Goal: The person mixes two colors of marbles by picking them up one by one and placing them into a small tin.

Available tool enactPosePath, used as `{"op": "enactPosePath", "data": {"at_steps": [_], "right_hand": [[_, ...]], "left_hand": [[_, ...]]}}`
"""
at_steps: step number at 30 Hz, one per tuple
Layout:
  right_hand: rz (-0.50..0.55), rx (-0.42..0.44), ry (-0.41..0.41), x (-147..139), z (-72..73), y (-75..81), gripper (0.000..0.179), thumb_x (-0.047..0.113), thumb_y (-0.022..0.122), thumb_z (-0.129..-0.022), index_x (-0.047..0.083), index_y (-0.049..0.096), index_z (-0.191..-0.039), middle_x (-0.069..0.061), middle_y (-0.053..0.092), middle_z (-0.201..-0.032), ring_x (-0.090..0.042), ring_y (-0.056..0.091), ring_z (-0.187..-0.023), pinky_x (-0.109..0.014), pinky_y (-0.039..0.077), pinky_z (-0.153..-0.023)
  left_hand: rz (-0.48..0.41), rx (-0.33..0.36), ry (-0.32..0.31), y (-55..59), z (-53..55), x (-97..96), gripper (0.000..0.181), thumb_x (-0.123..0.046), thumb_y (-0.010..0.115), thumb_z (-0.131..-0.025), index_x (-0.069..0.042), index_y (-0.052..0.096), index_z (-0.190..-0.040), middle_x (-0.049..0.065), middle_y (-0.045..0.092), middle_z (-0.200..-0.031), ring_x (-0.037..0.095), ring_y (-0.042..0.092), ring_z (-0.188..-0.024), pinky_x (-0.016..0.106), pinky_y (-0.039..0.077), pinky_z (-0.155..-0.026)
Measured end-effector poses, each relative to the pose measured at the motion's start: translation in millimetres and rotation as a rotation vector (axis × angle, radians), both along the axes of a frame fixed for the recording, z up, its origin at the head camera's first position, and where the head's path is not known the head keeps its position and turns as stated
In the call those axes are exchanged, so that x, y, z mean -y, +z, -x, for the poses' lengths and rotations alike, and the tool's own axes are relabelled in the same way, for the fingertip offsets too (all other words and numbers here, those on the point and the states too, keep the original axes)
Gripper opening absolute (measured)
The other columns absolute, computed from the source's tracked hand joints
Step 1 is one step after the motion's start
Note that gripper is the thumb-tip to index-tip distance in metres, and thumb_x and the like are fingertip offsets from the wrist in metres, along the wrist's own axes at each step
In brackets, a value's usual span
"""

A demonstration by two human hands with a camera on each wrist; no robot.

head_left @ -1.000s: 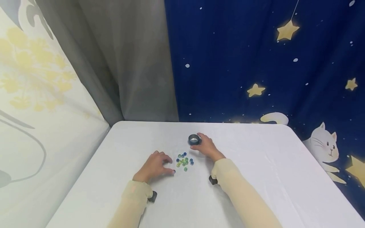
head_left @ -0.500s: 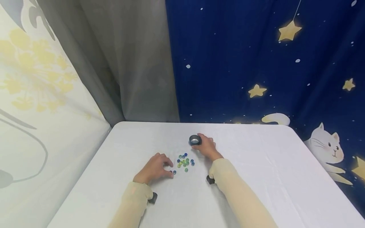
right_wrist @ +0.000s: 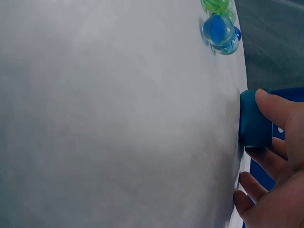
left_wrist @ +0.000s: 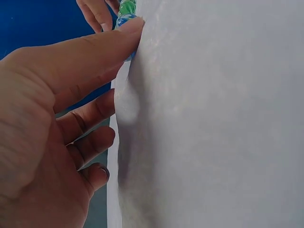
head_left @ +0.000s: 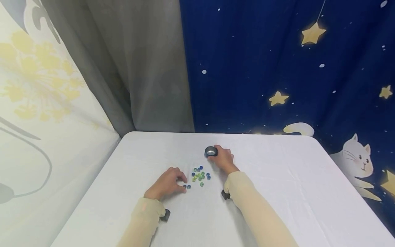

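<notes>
Cup (head_left: 211,152): small and round, shiny metallic inside, smooth blue outside, sitting upright on the white, faintly creased table (head_left: 277,164).
Marbles (head_left: 199,176): glassy little balls with green and blue swirls, loosely bunched on the person's side of the cup.
Blue pair (head_left: 189,187): two more marbles, further left of the cup and nearer the person.
Right hand (head_left: 224,160): comes in from the cup's right, thumb and fingers clamped round its side.
Left hand (head_left: 166,183): well left of the cup, thumb and fingers apart in a loose curve; can't tell if the thumb's touching the pair.
</notes>
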State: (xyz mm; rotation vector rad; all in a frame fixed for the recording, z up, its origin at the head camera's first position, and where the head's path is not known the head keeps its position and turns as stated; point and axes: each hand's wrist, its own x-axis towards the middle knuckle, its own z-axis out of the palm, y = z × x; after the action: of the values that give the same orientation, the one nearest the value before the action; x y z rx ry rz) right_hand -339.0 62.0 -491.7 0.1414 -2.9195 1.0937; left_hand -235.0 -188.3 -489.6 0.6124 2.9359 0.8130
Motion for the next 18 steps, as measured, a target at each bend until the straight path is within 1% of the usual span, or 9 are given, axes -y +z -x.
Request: {"op": "enactPosePath", "data": {"at_steps": [5,13,18], "right_hand": [[-0.013,-0.008,-0.003,-1.0,-1.3,1.9,0.066,0.032,0.075,-0.085,0.009,0.049,-0.141,-0.013,0.056,-0.135,-0.035,0.045,-0.12,-0.049,0.029,-0.097],[-0.024,0.018,0.006,-3.2,-3.3,4.2,0.066,0.031,0.075,-0.085,0.01,0.048,-0.142,-0.011,0.056,-0.136,-0.033,0.045,-0.119,-0.048,0.029,-0.097],[-0.016,0.01,0.023,-5.9,-3.2,5.6,0.066,0.031,0.075,-0.085,0.009,0.048,-0.141,-0.012,0.056,-0.136,-0.034,0.045,-0.119,-0.049,0.03,-0.097]], "left_hand": [[-0.019,-0.014,-0.014,-0.2,0.2,0.6,0.024,-0.024,0.087,-0.068,-0.02,0.071,-0.086,-0.011,0.059,-0.087,0.015,0.049,-0.086,0.039,0.043,-0.084],[-0.019,0.006,0.01,-1.6,0.4,1.1,0.021,-0.024,0.086,-0.069,-0.023,0.071,-0.083,-0.013,0.057,-0.086,0.013,0.05,-0.088,0.038,0.043,-0.086],[-0.026,0.027,0.021,-1.0,0.3,1.8,0.02,-0.022,0.086,-0.07,-0.023,0.071,-0.084,-0.013,0.058,-0.087,0.013,0.051,-0.089,0.039,0.044,-0.089]]}}
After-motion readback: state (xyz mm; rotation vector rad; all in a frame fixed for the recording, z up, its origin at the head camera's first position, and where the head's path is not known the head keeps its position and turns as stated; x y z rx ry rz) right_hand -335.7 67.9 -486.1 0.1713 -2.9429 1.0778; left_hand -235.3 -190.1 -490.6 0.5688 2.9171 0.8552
